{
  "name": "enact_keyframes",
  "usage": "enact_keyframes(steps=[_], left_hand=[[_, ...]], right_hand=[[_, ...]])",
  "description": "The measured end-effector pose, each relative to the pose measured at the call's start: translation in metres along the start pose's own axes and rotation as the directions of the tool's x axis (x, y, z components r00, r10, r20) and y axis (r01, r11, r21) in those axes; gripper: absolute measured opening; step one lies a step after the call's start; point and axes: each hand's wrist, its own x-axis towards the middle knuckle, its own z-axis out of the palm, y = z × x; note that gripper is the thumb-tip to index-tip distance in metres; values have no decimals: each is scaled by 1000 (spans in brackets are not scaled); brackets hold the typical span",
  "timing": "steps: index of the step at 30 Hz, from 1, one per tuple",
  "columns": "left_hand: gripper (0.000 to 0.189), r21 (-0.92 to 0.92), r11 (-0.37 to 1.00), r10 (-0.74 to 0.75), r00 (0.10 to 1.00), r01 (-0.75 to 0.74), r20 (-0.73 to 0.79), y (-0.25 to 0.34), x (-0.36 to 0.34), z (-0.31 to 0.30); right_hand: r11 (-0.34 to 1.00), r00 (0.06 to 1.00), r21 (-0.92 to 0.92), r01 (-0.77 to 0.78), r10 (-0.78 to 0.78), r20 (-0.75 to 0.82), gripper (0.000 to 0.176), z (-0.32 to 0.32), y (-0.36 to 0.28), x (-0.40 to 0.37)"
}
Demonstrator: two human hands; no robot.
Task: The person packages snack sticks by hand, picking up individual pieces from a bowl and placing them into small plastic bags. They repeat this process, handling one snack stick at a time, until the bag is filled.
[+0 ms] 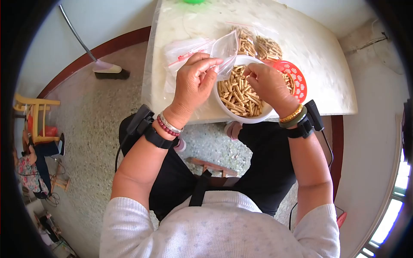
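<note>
My left hand [193, 84] pinches the edge of a clear zip bag [227, 46] between thumb and fingers, beside the bowl's upper left. Over the right part of a white bowl [241, 120] is my right hand [272, 84], its fingers curled together; whatever they grip is hidden. Short tan stick pieces [239, 93] fill the bowl. A red perforated basket [297, 74] with more of these pieces sits partly behind my right hand. Just beyond the bowl lie two filled clear bags, one on the left [245, 42] and one on the right [269, 48].
Flat clear zip bags [183, 50] lie left of the bowl on the pale table [314, 41]. A green object [193, 1] is at the far edge. On the floor stands a broom [111, 71]. Another person [32, 172] is near a wooden chair [39, 118] at left.
</note>
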Motion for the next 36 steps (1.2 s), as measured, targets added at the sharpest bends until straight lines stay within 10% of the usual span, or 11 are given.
enact_keyframes(steps=[4,20,27,29,33,36], left_hand=[[17,213,957,220,972,-198,-83,8,7,-3],[28,20,999,-30,999,30,39,-2,-5,11],[25,-131,989,-74,997,76,15,-10,-4,12],[24,-159,969,-185,982,188,33,-6,-3,10],[23,-182,948,-248,965,259,83,-10,-3,8],[23,-106,981,-157,985,164,76,-11,-5,10]], right_hand=[[1000,998,-26,-3,1,-69,13,16,13,6],[984,986,-150,92,-112,-126,11,42,24,11],[985,916,138,104,-41,-399,11,24,22,14],[797,908,586,-150,345,-237,15,15,22,11],[273,960,960,-60,278,-19,19,2,16,-1],[166,965,984,-57,263,11,19,0,2,-3]])
